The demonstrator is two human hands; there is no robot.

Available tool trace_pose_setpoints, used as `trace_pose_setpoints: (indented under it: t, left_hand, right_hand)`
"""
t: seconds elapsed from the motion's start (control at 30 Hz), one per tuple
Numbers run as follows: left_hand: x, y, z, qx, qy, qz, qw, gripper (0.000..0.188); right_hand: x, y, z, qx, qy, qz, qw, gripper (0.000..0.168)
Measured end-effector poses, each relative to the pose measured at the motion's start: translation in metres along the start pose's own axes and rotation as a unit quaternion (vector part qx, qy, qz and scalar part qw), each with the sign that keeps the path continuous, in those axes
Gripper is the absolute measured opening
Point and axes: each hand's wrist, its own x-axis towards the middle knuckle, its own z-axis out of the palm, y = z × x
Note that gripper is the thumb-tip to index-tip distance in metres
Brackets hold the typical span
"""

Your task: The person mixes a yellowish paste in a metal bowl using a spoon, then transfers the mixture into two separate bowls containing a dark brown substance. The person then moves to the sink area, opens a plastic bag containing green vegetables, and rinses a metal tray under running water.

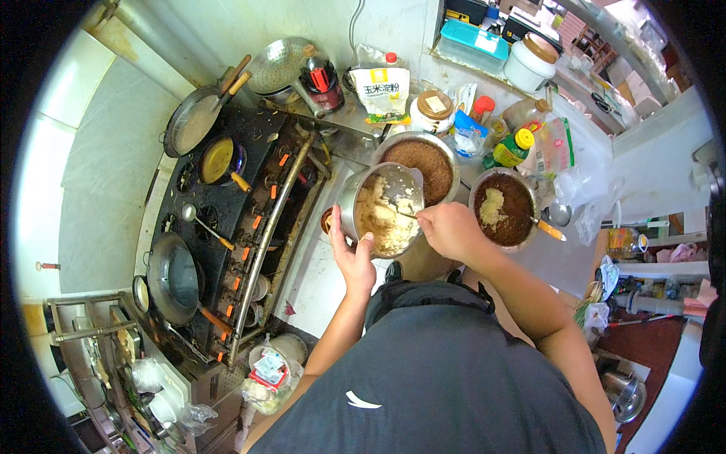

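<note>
My left hand (353, 258) holds a steel bowl (350, 198) by its lower left side, tilted so that the inside faces me. Pale, crumbly paste (383, 218) lies in it. The thin metal handle of a utensil (405, 215) is gripped in my right hand (448, 230); its far end is in the paste. Behind this bowl, partly covered by it, stands a wide metal basin of brown, crumbly stuff (428, 164). To the right, a smaller metal bowl (475, 184) contains dark brown stuff with a pale lump (492, 207) on top and a wooden-handled utensil (550, 229).
At left a black gas range (227, 127) carries a wok of whitish liquid (195, 125), a small pan of yellow liquid (218, 160), a ladle (199, 220) and a dark wok (176, 278). Bottles, a starch bag (381, 93) and a lidded jar (434, 110) line the counter's back.
</note>
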Motion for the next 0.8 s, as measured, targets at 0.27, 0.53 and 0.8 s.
trace_pose_setpoints:
  t: [0.27,0.53,0.8]
  left_hand:
    - [0.041,-0.028,-0.020,-0.085,-0.021,-0.051,0.995,0.076]
    - [0.086,-0.047,-0.015,-0.172,0.041,-0.113,0.978,0.072]
    - [0.132,-0.036,-0.041,-0.193,0.121,-0.128,0.965,0.069]
  right_hand:
    - [0.026,0.005,0.033,0.259,-0.011,0.112,0.959,0.023]
    - [0.040,0.002,-0.004,0.340,0.050,0.190,0.919,0.027]
    - [0.077,0.049,0.027,0.151,0.261,0.166,0.939,0.028]
